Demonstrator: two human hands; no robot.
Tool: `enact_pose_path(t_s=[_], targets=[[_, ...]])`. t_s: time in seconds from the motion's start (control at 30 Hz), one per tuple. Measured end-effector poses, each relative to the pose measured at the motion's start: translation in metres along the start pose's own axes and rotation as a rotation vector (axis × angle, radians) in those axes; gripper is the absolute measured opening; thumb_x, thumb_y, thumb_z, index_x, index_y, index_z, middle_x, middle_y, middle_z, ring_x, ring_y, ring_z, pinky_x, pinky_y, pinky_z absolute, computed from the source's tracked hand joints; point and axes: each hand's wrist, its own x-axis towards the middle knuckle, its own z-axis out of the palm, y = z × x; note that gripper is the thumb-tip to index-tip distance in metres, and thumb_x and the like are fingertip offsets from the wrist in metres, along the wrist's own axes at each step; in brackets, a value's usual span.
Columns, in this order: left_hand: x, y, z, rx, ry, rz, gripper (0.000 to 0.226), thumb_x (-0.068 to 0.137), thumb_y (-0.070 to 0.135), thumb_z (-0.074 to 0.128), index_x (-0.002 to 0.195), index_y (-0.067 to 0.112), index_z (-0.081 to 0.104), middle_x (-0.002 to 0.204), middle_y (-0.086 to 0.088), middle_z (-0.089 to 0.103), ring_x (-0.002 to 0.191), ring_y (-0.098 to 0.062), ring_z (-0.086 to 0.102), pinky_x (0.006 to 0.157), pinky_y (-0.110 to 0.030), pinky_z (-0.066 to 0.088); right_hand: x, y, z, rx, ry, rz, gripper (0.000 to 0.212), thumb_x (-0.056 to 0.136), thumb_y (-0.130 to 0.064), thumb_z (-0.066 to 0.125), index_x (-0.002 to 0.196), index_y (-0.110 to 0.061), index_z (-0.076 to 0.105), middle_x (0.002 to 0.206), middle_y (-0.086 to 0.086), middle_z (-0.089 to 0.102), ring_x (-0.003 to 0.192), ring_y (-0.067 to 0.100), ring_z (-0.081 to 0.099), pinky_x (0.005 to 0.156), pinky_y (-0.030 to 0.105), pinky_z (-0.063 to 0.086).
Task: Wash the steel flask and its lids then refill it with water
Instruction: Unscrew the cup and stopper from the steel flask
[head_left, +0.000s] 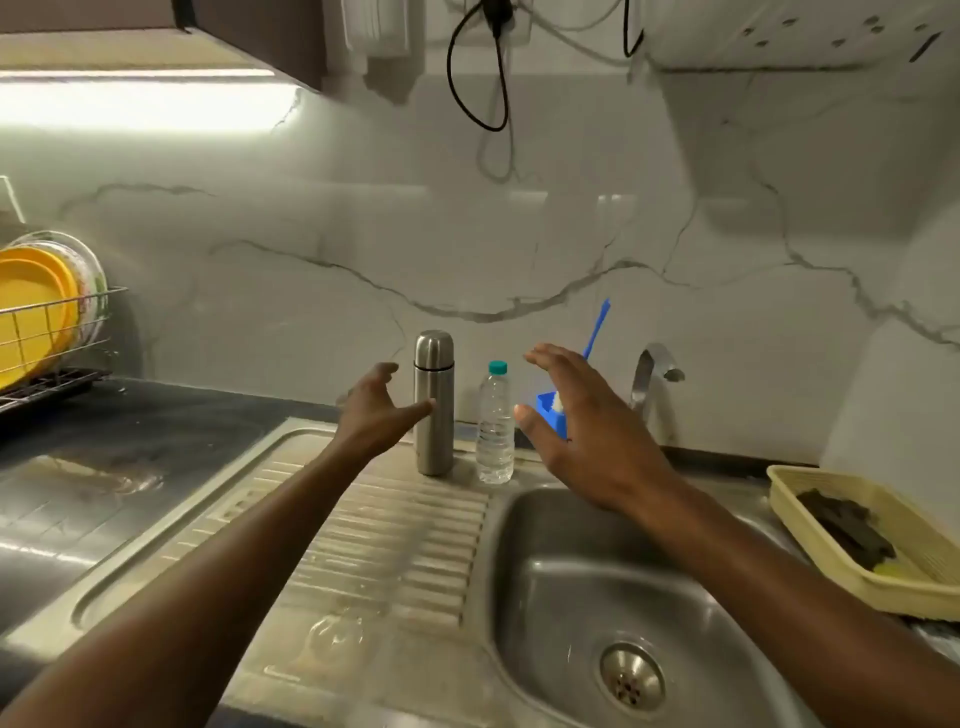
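Sink (550, 582) lying nearest; left hand (374, 410) hovering wide beside steel flask (434, 447) at drainboard (395, 551) back edge, right hand (582, 431) wide beside bottle (495, 436), both empty.

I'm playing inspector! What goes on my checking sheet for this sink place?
Surface: steel drainboard with water drops, next to the sink.
Job's things: steel flask upright, lid on; capped water bottle beside it; tap, no water seen running.
Clutter: blue brush in a blue holder; cream basket with something dark inside.
Hands: left hand open, thumb at the flask, not gripping; right hand open, in front of the holder.
Cables: black cable hanging on the wall.
Surroundings: marble wall; dish rack with yellow plates.
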Motion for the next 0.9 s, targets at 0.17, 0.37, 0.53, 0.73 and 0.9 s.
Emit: enact_pose_path(t_s=[0.17, 0.37, 0.53, 0.73, 0.9], targets=[[0.043, -0.009, 0.045, -0.102, -0.083, -0.122, 0.103, 0.072, 0.041, 0.095, 0.155, 0.018, 0.039, 0.151, -0.011, 0.052, 0.136, -0.03, 0.053, 0.107, -0.046, 0.05, 0.021, 0.018, 0.017, 0.009, -0.056, 0.082, 0.059, 0.102, -0.053, 0.053, 0.155, -0.039, 0.032, 0.163, -0.019, 0.032, 0.147, 0.006, 0.036, 0.115, 0.039, 0.043], [0.075, -0.025, 0.083, -0.154, 0.023, -0.13, 0.076, 0.069, 0.038, 0.097, 0.128, 0.02, 0.054, 0.113, -0.002, 0.066, 0.107, -0.025, 0.066, 0.093, -0.044, 0.058, 0.031, 0.052, 0.027, -0.011, -0.091, 0.112, 0.056, 0.101, -0.054, 0.053, 0.152, -0.04, 0.036, 0.161, -0.022, 0.034, 0.144, 0.006, 0.04, 0.115, 0.038, 0.043], [0.078, -0.031, 0.086, -0.113, 0.07, -0.092, 0.072, 0.065, 0.042, 0.098, 0.121, 0.023, 0.056, 0.106, 0.001, 0.069, 0.1, -0.023, 0.068, 0.089, -0.045, 0.06, 0.031, 0.066, 0.023, 0.004, -0.098, 0.15, 0.054, 0.101, -0.052, 0.055, 0.151, -0.039, 0.038, 0.159, -0.023, 0.036, 0.144, 0.005, 0.039, 0.113, 0.041, 0.044], [0.057, -0.014, 0.056, -0.061, 0.074, 0.031, 0.072, 0.07, 0.034, 0.097, 0.128, 0.019, 0.057, 0.108, 0.002, 0.067, 0.101, -0.023, 0.067, 0.087, -0.04, 0.056, 0.027, 0.057, 0.004, 0.028, -0.089, 0.156, 0.057, 0.102, -0.049, 0.057, 0.153, -0.036, 0.037, 0.16, -0.014, 0.038, 0.141, 0.012, 0.046, 0.112, 0.04, 0.047], [0.023, 0.022, 0.005, 0.054, 0.084, 0.168, 0.07, 0.069, 0.047, 0.094, 0.123, 0.019, 0.06, 0.1, 0.004, 0.068, 0.09, -0.02, 0.068, 0.079, -0.039, 0.058, 0.023, 0.042, -0.016, 0.085, -0.062, 0.115, 0.06, 0.099, -0.053, 0.06, 0.152, -0.036, 0.037, 0.158, -0.015, 0.038, 0.139, 0.01, 0.047, 0.111, 0.044, 0.05]])
